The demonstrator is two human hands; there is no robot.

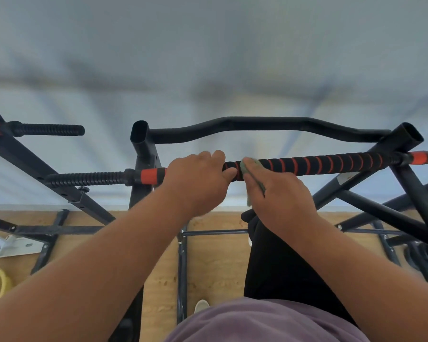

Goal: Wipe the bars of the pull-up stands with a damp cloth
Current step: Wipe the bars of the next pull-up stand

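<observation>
Foam-wrapped bar runs across the black stand at chest height, the left hand curled around it, the right hand just beside pressing a greenish cloth around it.

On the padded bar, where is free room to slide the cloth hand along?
Free: the striped padding from the right hand with the cloth out to the right upright. Crowded: leftward, where the left hand grips the bar.
</observation>
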